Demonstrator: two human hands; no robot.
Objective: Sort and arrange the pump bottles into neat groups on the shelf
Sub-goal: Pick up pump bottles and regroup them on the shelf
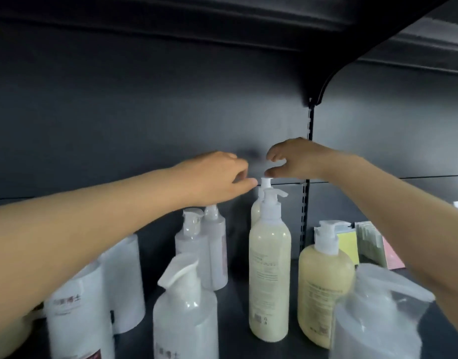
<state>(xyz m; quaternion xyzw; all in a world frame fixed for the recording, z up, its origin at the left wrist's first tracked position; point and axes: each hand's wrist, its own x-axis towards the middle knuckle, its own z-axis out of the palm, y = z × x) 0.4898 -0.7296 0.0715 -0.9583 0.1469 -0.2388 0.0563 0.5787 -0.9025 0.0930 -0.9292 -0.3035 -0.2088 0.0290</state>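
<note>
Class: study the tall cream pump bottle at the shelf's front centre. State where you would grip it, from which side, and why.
Grip the tall cream bottle round its straight body at mid-height, coming from the front. It stands upright and its front is open, while a squat yellow bottle stands close on its right and a rear cream bottle stands behind. The pump head might turn.

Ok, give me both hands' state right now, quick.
Left hand: open, fingertips by the rear cream pump bottle pump head, gripping nothing.
Right hand: open, thumb and forefinger apart, thumb tip at that same pump head.
</note>
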